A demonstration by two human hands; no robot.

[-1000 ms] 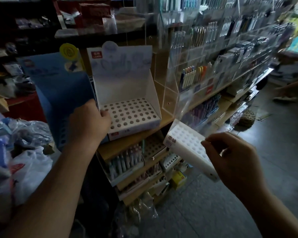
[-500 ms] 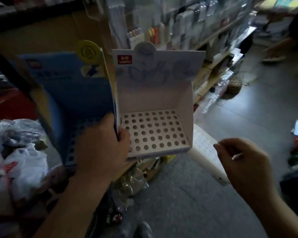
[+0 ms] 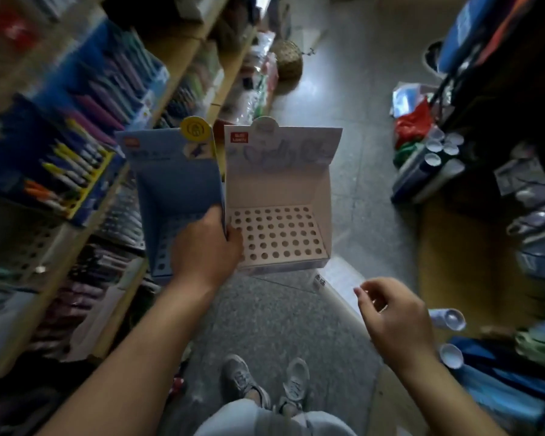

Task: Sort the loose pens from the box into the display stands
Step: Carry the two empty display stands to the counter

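Observation:
My left hand (image 3: 205,247) grips two empty cardboard display stands side by side: a blue one (image 3: 173,187) on the left and a white one (image 3: 277,196) on the right, whose base is full of round holes. Both are held in the air over the aisle floor. My right hand (image 3: 394,319) pinches a flat white perforated insert (image 3: 340,281) that slopes away below the white stand. No loose pens or pen box show near my hands.
Wooden shelves (image 3: 183,51) packed with pens run along the left. Bags and rolled tubes (image 3: 438,152) crowd the floor on the right, with a dark rack above. My two shoes (image 3: 265,385) stand on the grey floor; a woven basket (image 3: 288,61) lies further down the aisle.
Both stands have come off the wooden shelf and now hang over the aisle floor. My view has swung down and away from the shelves. My right hand still holds the white insert.

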